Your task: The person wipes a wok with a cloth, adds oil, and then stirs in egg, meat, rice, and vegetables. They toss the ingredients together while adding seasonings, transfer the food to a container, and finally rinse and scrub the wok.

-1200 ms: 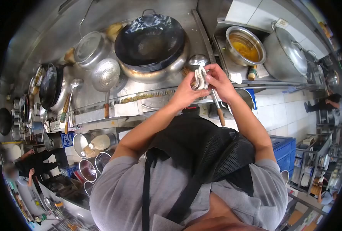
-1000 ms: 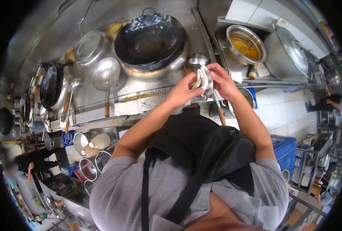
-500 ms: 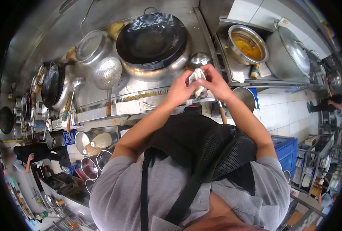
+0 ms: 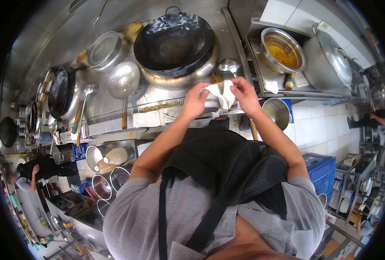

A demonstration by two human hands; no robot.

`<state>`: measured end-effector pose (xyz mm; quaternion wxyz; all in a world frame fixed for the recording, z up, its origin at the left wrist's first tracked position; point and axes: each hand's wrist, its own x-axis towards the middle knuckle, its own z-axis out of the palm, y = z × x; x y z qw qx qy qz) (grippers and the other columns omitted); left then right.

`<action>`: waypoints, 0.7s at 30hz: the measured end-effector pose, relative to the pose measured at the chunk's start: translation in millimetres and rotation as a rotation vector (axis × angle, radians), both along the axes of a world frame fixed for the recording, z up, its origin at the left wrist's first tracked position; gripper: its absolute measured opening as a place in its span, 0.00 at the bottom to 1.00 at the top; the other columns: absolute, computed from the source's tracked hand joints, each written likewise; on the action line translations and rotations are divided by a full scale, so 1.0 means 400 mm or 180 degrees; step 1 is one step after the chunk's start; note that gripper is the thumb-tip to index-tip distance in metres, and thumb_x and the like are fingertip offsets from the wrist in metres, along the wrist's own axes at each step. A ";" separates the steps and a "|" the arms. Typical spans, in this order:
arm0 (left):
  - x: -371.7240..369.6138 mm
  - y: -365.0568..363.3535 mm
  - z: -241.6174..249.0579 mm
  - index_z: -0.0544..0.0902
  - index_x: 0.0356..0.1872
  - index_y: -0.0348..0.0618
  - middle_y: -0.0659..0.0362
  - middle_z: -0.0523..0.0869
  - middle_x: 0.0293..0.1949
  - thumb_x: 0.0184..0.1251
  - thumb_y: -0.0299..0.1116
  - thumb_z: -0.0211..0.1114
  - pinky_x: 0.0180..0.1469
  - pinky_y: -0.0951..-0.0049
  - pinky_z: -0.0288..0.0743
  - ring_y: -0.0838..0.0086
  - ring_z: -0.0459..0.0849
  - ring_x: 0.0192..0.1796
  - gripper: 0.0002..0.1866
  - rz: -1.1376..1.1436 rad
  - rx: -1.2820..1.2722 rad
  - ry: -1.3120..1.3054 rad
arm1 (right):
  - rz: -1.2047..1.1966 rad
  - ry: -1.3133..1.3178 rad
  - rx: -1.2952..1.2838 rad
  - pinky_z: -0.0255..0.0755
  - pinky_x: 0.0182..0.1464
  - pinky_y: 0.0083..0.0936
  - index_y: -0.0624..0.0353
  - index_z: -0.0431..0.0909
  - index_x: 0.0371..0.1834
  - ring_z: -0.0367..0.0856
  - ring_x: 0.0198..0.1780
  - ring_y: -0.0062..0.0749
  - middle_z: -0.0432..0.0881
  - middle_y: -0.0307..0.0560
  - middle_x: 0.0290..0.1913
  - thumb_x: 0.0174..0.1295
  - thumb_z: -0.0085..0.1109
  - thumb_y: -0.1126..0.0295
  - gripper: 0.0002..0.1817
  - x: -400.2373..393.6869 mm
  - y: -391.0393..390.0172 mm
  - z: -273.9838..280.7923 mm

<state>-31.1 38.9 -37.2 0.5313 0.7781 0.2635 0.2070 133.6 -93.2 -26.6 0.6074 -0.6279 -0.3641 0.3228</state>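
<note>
A white cloth (image 4: 221, 93) is stretched between my two hands at the front edge of the stove. My left hand (image 4: 195, 100) pinches its left end, and my right hand (image 4: 245, 93) grips the right end. Just beyond the cloth, a steel ladle (image 4: 228, 65) and a bamboo brush (image 4: 216, 78) lie on the stove top; their lower parts are hidden. The black wok (image 4: 174, 44) rests on its round burner ahead of my left hand. To the left of it lies a perforated skimmer (image 4: 123, 80) with a wooden handle.
On the right counter stand a steel bowl of orange oil (image 4: 281, 51) and a large lidded pot (image 4: 326, 60). A metal bucket (image 4: 275, 115) is below that counter. Another wok (image 4: 60, 93) sits farther left. Other people (image 4: 49, 169) (image 4: 374, 118) stand at both sides.
My hands have moved apart, and the bunched cloth between them is now spread wider. The view has shifted slightly.
</note>
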 end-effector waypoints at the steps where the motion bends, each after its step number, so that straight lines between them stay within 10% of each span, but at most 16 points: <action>1: -0.011 0.015 -0.004 0.78 0.51 0.38 0.49 0.85 0.40 0.70 0.29 0.54 0.50 0.66 0.73 0.62 0.82 0.43 0.12 0.0156 0.0151 -0.0194 | -0.0118 -0.0008 0.0082 0.70 0.41 0.17 0.62 0.76 0.47 0.76 0.36 0.17 0.80 0.37 0.34 0.66 0.56 0.74 0.08 0.009 -0.007 -0.007; 12: -0.149 0.141 -0.057 0.77 0.51 0.29 0.52 0.84 0.44 0.72 0.21 0.46 0.52 0.75 0.73 0.73 0.81 0.47 0.14 0.1308 -0.1658 -0.0932 | -0.0807 0.0179 0.0084 0.70 0.44 0.19 0.62 0.75 0.45 0.76 0.39 0.20 0.80 0.38 0.36 0.68 0.53 0.74 0.06 0.116 -0.057 -0.047; 21: 0.009 0.001 -0.012 0.79 0.51 0.33 0.47 0.86 0.41 0.71 0.28 0.52 0.49 0.67 0.75 0.65 0.84 0.43 0.13 0.0543 -0.0369 -0.0272 | 0.0043 -0.0873 -0.0150 0.73 0.42 0.32 0.60 0.72 0.47 0.81 0.36 0.39 0.81 0.51 0.37 0.64 0.57 0.71 0.11 -0.062 0.040 0.002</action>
